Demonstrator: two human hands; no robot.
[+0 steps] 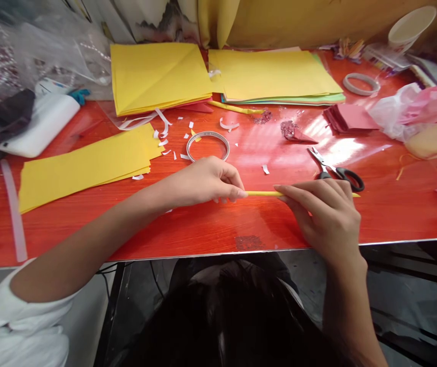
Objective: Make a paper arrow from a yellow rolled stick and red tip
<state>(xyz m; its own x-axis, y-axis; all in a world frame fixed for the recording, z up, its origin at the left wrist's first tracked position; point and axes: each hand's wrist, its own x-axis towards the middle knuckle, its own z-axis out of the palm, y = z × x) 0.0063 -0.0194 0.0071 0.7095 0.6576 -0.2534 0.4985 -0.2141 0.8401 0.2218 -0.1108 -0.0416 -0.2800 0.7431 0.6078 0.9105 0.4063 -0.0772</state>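
Between my two hands stretches a thin rolled yellow paper stick (261, 193), held level above the red table. My left hand (218, 181) pinches its left end between thumb and fingertips. Farther along, my right hand (323, 209) grips the stick with thumb and fingers, and its pointed right tip pokes out past the knuckles. Just behind my left hand lies a roll of tape (208, 133). Scissors with black handles (343, 176) rest partly open behind my right hand, which covers a bit of one handle.
Yellow paper strips (84, 165) lie at left, with white scraps beside them. Stacks of yellow paper (161, 76) stand at the back. A glittery red paper cone (297, 132), dark red paper squares (356, 117), another tape roll (360, 84) and a white cup (411, 28) sit to the right.
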